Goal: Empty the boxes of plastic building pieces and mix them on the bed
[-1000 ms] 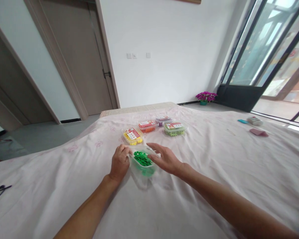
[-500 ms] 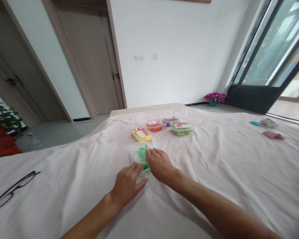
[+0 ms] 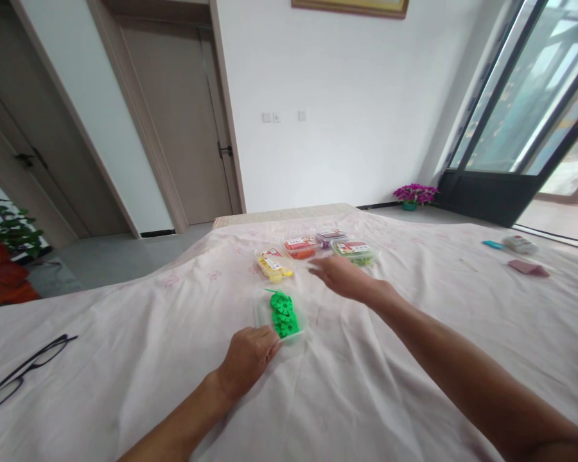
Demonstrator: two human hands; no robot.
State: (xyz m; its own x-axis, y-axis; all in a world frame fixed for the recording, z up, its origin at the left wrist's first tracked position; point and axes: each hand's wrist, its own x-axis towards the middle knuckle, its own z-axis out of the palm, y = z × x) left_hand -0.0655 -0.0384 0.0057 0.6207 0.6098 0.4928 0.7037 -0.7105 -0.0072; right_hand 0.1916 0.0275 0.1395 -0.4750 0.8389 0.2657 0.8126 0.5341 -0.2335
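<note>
A clear plastic box [image 3: 298, 328] of bright green flower-shaped plastic pieces [image 3: 284, 314] lies on the pale cloth with its top uncovered. My left hand [image 3: 250, 356] is closed on its near left corner, the fingers bent over the rim. Beyond it to the right, my right hand [image 3: 340, 276] hovers with fingers stretched out to the left and nothing visible in them. Just past the fingers are a box with yellow pieces [image 3: 273, 264], a box with orange-red pieces [image 3: 301, 248] and a box with light green pieces [image 3: 356, 250], all with labelled lids.
Behind these stands a box with purple pieces [image 3: 331, 237]. Black-framed glasses [image 3: 24, 372] lie at the left. A pink folded item [image 3: 528, 267], a blue item [image 3: 492, 244] and a whitish packet [image 3: 519, 244] are at the far right of the cloth [image 3: 414, 385].
The clear lid has come off the box of bright green pieces and no longer shows. My right hand has moved away, up and to the right; my left hand now grips the box's corner.
</note>
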